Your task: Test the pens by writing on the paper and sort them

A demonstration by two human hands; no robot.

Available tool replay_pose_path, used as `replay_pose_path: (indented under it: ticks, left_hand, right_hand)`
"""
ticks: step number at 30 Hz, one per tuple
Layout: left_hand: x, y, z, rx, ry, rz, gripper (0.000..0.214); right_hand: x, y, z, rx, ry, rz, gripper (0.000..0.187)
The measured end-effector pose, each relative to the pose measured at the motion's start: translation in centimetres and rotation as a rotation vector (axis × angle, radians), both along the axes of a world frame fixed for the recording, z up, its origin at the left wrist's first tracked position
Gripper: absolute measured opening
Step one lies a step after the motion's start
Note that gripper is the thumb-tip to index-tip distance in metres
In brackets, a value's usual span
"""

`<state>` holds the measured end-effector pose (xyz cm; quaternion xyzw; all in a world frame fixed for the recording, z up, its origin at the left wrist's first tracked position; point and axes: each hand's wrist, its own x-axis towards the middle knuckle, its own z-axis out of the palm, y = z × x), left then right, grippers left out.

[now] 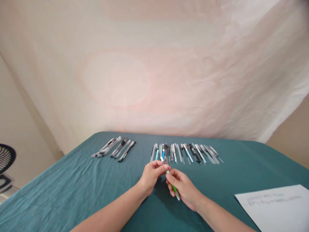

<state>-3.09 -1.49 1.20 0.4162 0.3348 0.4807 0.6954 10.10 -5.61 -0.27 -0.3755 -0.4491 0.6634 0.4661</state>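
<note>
Green-and-white pen in both hands, above teal cloth

- A big, pale pink and cream sheet hangs behind the desk, with soft wrinkles on its right side.
- A faint, pale oval shows on the sheet.
- A smooth blue-green cloth covers the desk, with little creases on the left.
- On the left is a plain beige wall.
- Part of a round black fan peeks in there.
- Past the sheet's slanted right edge, it looks tan.
- The light is soft.
</note>
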Motion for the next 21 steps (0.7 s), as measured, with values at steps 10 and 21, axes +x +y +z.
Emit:
replay_pose_path:
  ticks: [10, 21]
  left_hand:
    - [0.06, 0.17, -0.42, 0.062, 0.019, 0.006, 0.026]
    - [0.07, 0.26, -0.73, 0.118, 0.066, 0.104, 0.026]
  right_hand:
    - [0.11, -0.01, 0.81, -0.059, 0.074, 0.088, 0.039]
    - [-0.13, -0.04, 0.32, 0.003, 0.024, 0.008, 0.030]
